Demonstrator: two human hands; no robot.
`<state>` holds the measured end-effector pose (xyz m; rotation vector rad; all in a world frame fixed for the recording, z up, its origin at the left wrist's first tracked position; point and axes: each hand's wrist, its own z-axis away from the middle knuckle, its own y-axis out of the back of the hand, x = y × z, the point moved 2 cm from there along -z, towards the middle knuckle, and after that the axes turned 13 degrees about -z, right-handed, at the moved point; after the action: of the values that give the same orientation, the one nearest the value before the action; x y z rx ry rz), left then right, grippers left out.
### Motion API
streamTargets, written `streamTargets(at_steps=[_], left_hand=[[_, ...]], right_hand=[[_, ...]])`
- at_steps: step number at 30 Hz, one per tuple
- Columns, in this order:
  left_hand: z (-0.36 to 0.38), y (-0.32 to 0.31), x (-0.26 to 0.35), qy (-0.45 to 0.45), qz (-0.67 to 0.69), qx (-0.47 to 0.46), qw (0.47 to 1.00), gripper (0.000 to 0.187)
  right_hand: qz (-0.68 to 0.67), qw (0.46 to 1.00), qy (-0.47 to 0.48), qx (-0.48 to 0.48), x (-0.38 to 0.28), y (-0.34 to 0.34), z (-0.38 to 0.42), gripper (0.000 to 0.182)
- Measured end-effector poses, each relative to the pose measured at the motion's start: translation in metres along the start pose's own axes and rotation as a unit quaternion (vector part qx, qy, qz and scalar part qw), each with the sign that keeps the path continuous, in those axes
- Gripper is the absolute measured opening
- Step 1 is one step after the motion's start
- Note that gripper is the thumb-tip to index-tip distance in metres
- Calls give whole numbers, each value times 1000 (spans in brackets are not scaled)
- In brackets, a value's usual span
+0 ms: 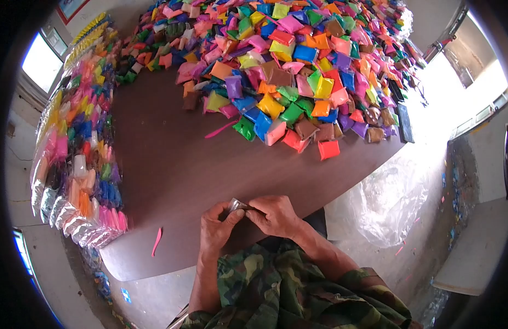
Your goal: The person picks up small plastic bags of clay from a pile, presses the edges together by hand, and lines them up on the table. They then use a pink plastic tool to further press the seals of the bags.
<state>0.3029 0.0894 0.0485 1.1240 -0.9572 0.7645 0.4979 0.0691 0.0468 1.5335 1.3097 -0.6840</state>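
Close together at the table's near edge, both hands pinch a small clear plastic piece (236, 205). My left hand (218, 226) grips it from the left between thumb and forefinger. From the right, my right hand (273, 215) holds it with thumb and fingers pressed together; what lies under those fingers is hidden. Beyond the hands, a big heap of small colourful packets (292, 82) covers the far part of the brown table (155, 137). A pink strip (157, 242) lies on the table left of my left hand.
Filled clear bags of colourful packets (81, 164) line the table's left edge. Another pink strip (220, 129) lies beside the heap. A large clear plastic bag (385, 203) is on the right, beyond the table edge. A dark flat object (405, 123) stands at the heap's right side.
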Motion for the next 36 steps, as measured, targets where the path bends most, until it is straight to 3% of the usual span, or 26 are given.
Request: streamTargets(at_steps=[6,15,18,27,33,36], left_hand=[[1,6,-8,39,60,35,997,27],[0,1,22,26,2,35,999,20],[-1,2,16,32,12,-16,999,20],[0,0,9,12,41,-3,999,15],[-4,3,19,39,-25,34,998,20],[-10,1,12,-39,-57,54,996,18]], right_hand=[[-13,1000,-20,11,-5,0,-3,14],[-35,999,-19,26,5,0,3,17],[-28,999,-16,26,4,1,2,16],[-17,999,-34,26,4,-3,1,16],[-13,999,-20,29,4,-3,1,20],[14,1000,-16,22,2,-4,0,22]])
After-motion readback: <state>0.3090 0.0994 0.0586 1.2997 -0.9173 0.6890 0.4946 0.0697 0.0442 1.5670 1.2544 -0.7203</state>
